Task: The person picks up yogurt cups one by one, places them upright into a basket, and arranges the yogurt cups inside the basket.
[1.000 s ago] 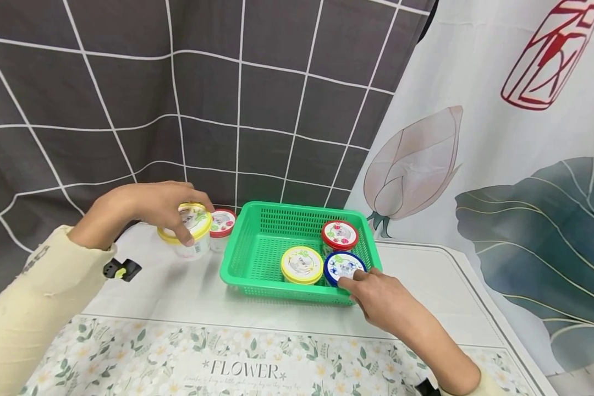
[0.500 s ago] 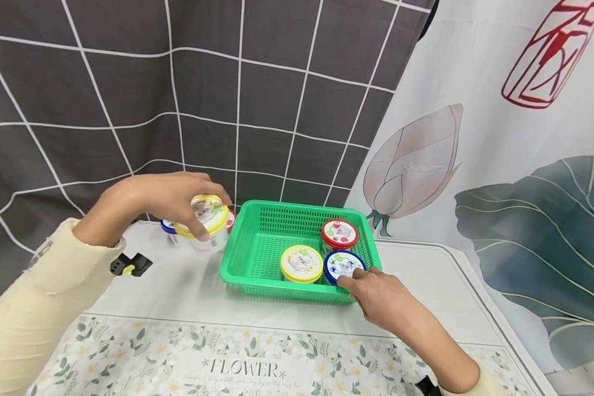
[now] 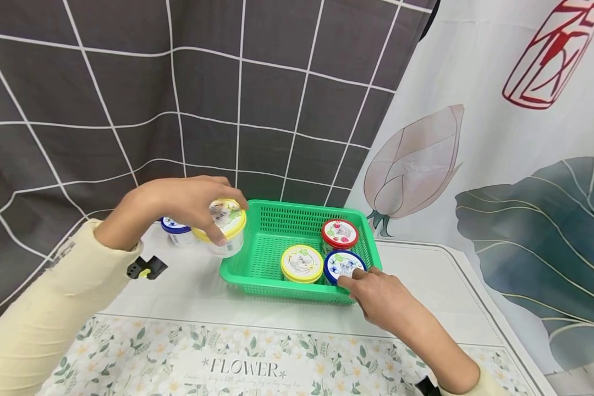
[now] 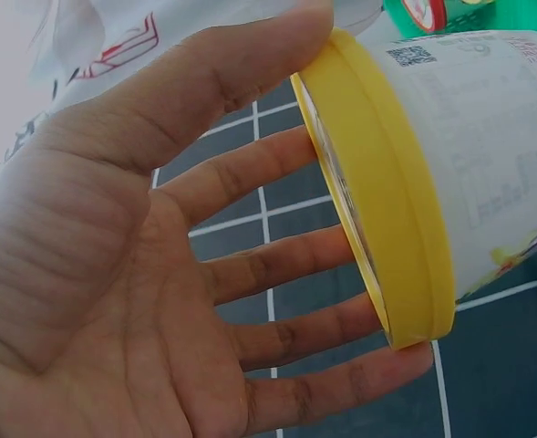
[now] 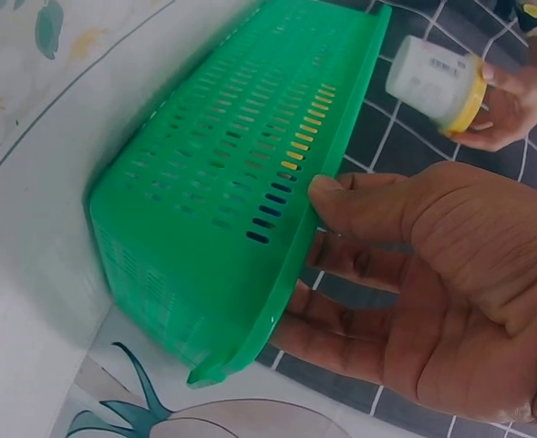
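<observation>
My left hand (image 3: 193, 206) grips a yellow-lidded plastic tub (image 3: 230, 242) by its lid, thumb on the near side and fingers round the far side. In the head view this tub overlaps the left wall of the green basket (image 3: 247, 291). The left wrist view shows the yellow lid (image 4: 377, 182) between thumb and fingertips. My right hand (image 3: 383, 297) pinches the basket's near rim at the right corner, its thumb (image 5: 341, 205) outside and its fingers over the inside. Within the basket stand a yellow-lidded tub (image 3: 302, 264), a red-lidded tub (image 3: 339, 234) and a blue-lidded tub (image 3: 344, 263).
Another blue-lidded tub (image 3: 175, 228) stands on the table left of the basket, partly behind my left hand. A dark grid curtain (image 3: 203, 82) hangs behind. A floral cloth strip (image 3: 242, 363) with lettering lies along the front of the white table.
My left hand has carried the yellow-lidded tub rightward to the basket's left edge. The blue-lidded tub behind it has come into view; the outside red-lidded tub is now hidden. My right hand stays put.
</observation>
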Action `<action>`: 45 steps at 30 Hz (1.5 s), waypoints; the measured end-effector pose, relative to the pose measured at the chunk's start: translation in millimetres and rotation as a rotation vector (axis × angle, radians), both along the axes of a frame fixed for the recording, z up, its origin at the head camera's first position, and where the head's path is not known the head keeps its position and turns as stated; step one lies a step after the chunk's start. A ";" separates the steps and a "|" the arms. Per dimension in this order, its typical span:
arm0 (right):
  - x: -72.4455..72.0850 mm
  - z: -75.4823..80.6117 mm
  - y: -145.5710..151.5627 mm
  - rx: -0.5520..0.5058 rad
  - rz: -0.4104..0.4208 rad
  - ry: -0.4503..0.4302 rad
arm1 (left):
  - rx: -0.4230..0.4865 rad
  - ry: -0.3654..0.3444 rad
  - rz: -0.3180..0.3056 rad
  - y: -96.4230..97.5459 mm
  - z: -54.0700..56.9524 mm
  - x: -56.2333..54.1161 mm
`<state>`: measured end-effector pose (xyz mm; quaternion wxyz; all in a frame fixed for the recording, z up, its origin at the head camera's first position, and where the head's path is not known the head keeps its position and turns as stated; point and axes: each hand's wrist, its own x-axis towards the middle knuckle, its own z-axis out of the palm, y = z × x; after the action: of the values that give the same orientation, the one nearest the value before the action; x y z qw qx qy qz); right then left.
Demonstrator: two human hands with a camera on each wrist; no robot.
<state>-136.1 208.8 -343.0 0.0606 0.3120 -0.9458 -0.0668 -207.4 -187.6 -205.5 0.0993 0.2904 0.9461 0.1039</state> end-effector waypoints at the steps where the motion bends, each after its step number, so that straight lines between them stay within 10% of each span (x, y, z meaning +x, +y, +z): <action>1: -0.1 -0.1 0.3 0.000 0.005 0.005 | -0.002 -0.004 -0.002 2.4 -0.7 -0.4; 45: 2.2 -1.2 0.0 -0.001 0.022 0.039 | 0.037 -0.104 -0.014 52.8 -75.5 -22.6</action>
<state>-134.0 208.8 -344.2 0.0798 0.3208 -0.9410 -0.0718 -230.0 -134.7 -281.0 0.1436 0.2930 0.9355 0.1358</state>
